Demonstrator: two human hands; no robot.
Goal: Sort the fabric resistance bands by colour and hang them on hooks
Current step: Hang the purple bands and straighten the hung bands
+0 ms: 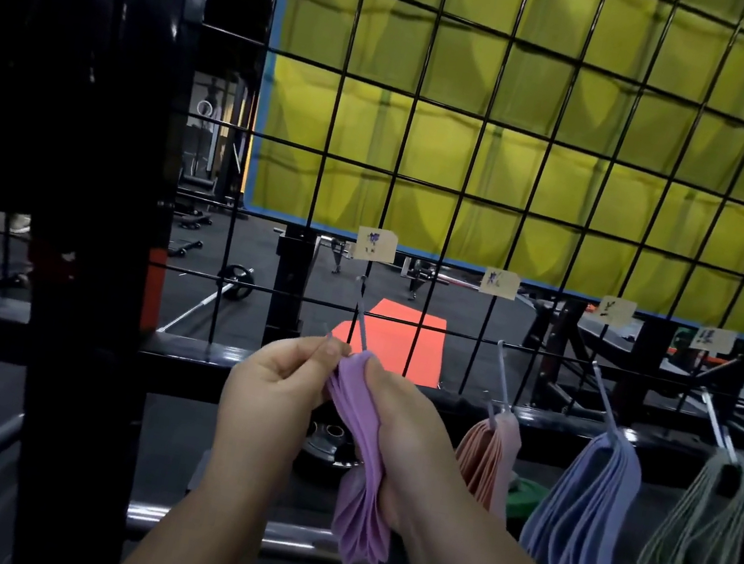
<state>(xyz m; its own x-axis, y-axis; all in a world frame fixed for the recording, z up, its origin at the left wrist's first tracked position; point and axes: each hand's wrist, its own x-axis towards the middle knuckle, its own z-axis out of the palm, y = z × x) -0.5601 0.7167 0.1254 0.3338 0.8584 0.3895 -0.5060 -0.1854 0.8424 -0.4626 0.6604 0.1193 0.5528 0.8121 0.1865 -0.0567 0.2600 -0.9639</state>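
A bundle of purple bands (361,488) hangs at the tip of the leftmost hook (361,317) on the black wire grid (476,161). My left hand (278,379) pinches the bands' upper edge at the hook. My right hand (404,426) grips the bundle from the right. Pink bands (486,456), blue bands (588,509) and green bands (700,523) hang on three hooks to the right. A paper label (375,245) sits above each hook.
A thick black upright post (113,186) stands to the left. A black horizontal bar (197,358) runs below the grid. Behind the grid are a yellow padded wall (563,116), an orange mat (400,336) and a barbell (230,286). Weight plates (326,447) lie below.
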